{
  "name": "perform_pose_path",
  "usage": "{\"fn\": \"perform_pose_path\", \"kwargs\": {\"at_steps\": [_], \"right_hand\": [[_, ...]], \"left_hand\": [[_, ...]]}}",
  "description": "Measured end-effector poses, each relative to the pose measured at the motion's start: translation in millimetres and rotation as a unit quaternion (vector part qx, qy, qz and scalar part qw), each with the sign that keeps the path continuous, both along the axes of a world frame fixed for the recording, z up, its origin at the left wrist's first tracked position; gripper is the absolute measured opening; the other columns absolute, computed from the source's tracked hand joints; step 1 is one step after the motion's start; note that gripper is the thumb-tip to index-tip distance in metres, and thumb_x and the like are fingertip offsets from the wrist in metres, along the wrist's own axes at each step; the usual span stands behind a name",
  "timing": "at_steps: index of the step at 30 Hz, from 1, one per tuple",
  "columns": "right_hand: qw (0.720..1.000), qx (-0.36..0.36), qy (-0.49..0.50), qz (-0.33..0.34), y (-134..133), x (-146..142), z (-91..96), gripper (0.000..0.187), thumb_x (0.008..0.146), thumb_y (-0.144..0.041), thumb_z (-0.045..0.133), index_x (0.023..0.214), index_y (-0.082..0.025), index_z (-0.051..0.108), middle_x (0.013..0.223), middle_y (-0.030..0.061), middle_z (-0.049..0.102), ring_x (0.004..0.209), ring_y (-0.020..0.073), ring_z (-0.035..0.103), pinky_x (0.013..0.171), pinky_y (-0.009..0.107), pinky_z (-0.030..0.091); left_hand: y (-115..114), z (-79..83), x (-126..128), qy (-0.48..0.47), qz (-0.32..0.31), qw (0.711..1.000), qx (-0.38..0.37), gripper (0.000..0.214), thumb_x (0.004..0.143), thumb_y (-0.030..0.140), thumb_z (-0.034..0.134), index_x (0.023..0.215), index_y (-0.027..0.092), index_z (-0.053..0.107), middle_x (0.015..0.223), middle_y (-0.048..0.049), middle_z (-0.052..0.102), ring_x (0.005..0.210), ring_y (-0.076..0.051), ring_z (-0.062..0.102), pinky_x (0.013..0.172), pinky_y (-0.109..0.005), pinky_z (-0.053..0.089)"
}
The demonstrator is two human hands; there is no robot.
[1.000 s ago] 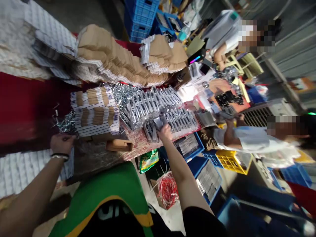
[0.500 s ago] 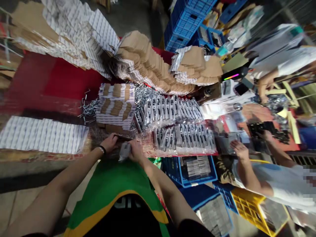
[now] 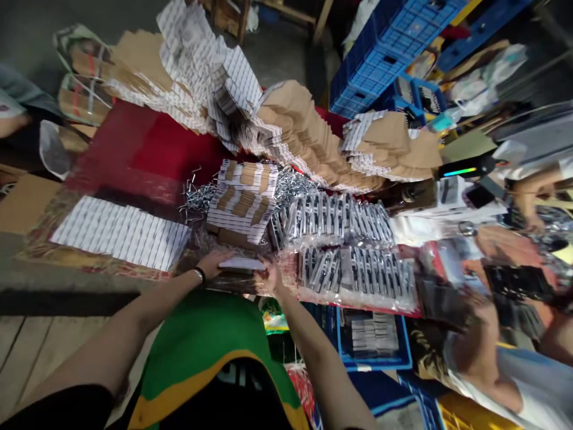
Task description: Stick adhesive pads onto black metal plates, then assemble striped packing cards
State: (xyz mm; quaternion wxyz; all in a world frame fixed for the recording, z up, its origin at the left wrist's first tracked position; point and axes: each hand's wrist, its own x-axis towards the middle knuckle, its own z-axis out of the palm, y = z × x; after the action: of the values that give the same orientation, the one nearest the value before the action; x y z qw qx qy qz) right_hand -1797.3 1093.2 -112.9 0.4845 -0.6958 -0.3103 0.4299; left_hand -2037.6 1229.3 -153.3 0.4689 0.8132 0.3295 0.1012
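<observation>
Between my two hands, at the table's front edge, is a slim white box (image 3: pixel 243 263). My left hand (image 3: pixel 212 264) has its fingers closed at the box's left end, and my right hand (image 3: pixel 271 276) grips the right end. Just beyond them lies a stack of flat printed cartons (image 3: pixel 242 203) with brown inner sides showing. Rows of plastic-bagged metal pieces with black parts (image 3: pixel 376 272) lie to the right of my right hand. To the left, a long row of white boxes (image 3: pixel 120 232) sits side by side.
Loose metal rods (image 3: pixel 197 197) are heaped behind the carton stack. Fanned piles of brown-and-white cartons (image 3: pixel 308 131) line the table's back. A blue crate (image 3: pixel 373 363) stands below the front edge at right. A co-worker's hand (image 3: pixel 481 307) is farther right.
The grey bagged piece by my right hand is out of sight. The brown thing between my hands has given way to a white box face. The whole view has shifted.
</observation>
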Motion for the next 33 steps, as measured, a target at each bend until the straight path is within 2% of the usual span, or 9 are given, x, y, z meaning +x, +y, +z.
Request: {"fn": "perform_pose_path", "kwargs": {"at_steps": [3,6,10,13,18,22,26,29,33], "right_hand": [[0.982,-0.029,-0.071,0.172,-17,6,-3.0,0.065,0.06,-0.044,0.089,0.121,-0.025,0.073,0.128,0.0103,0.069,0.11,0.032,0.066,0.098,0.047,0.052],[0.918,-0.058,-0.244,0.307,-32,3,-11.5,0.09,0.056,-0.041,0.095,0.141,-0.029,0.064,0.158,0.016,0.048,0.134,0.0446,0.05,0.115,0.06,0.035],[0.883,-0.077,-0.376,0.269,-30,-12,-21.9,0.074,0.084,-0.044,0.078,0.153,-0.03,0.053,0.151,0.0199,0.051,0.128,0.0428,0.053,0.111,0.059,0.039],[0.829,-0.112,-0.423,0.347,-26,-15,-20.3,0.069,0.095,-0.041,0.066,0.159,-0.03,0.044,0.148,0.0196,0.052,0.124,0.0377,0.056,0.106,0.05,0.046],[0.74,-0.167,-0.535,0.371,-38,-31,-18.1,0.083,0.095,-0.051,0.063,0.165,-0.024,0.027,0.162,0.0239,0.037,0.133,0.042,0.05,0.108,0.058,0.041],[0.757,-0.179,-0.532,0.333,-31,-36,-10.8,0.074,0.097,-0.058,0.057,0.161,-0.026,0.038,0.156,0.0224,0.047,0.13,0.0417,0.052,0.109,0.063,0.034],[0.832,-0.127,-0.5,0.205,16,-15,3.7,0.051,0.104,-0.053,0.042,0.141,-0.022,0.061,0.13,0.0168,0.065,0.125,0.0361,0.055,0.11,0.056,0.036],[0.87,-0.096,-0.477,0.082,58,-9,4.0,0.078,0.097,-0.057,0.052,0.156,-0.007,0.037,0.141,0.0269,0.054,0.13,0.0371,0.051,0.108,0.05,0.043],[0.897,-0.075,-0.435,0.018,92,-18,-4.1,0.109,0.086,-0.051,0.067,0.161,-0.001,0.006,0.155,0.037,0.033,0.139,0.0424,0.044,0.107,0.052,0.044]], "left_hand": [[-5,9.8,-7,0.005,-0.101,0.992,0.07,0.066,0.068,0.038,0.081,0.132,0.025,0.068,0.149,-0.018,0.058,0.149,-0.042,0.038,0.125,-0.063,0.006],[-18,16.4,3,-0.005,-0.128,0.987,0.099,0.08,0.062,0.055,0.084,0.133,0.022,0.068,0.149,-0.0218,0.058,0.15,-0.046,0.034,0.124,-0.063,-0.001],[-28,9.9,32,0.036,-0.105,0.989,0.101,0.068,0.075,0.051,0.076,0.131,0.014,0.067,0.148,-0.0268,0.056,0.138,-0.045,0.048,0.121,-0.058,0.022],[-30,2.1,35,0.064,-0.132,0.982,0.115,0.059,0.081,0.049,0.072,0.131,0.016,0.068,0.141,-0.0238,0.062,0.13,-0.039,0.055,0.113,-0.05,0.035],[-59,-5.3,23,0.151,-0.167,0.94,0.255,0.081,0.087,0.055,0.068,0.155,0.015,0.047,0.158,-0.0269,0.045,0.143,-0.044,0.042,0.115,-0.061,0.03],[-68,4.2,40,0.211,-0.165,0.919,0.29,0.092,0.082,0.051,0.076,0.158,0.014,0.042,0.159,-0.0279,0.043,0.141,-0.046,0.043,0.113,-0.061,0.033],[-48,29.2,42,0.222,-0.118,0.938,0.236,0.067,0.076,0.039,0.081,0.137,0.019,0.063,0.13,-0.0186,0.065,0.109,-0.036,0.063,0.094,-0.047,0.048],[-35,42.6,-2,0.212,0.001,0.949,0.231,0.036,0.089,0.043,0.064,0.111,0.016,0.071,0.106,-0.0151,0.07,0.102,-0.031,0.063,0.097,-0.046,0.046],[-18,44.6,-72,0.242,0.249,0.903,0.253,0.041,0.088,0.046,0.062,0.101,0.008,0.068,0.107,-0.0199,0.066,0.117,-0.039,0.055,0.107,-0.054,0.039]]}}
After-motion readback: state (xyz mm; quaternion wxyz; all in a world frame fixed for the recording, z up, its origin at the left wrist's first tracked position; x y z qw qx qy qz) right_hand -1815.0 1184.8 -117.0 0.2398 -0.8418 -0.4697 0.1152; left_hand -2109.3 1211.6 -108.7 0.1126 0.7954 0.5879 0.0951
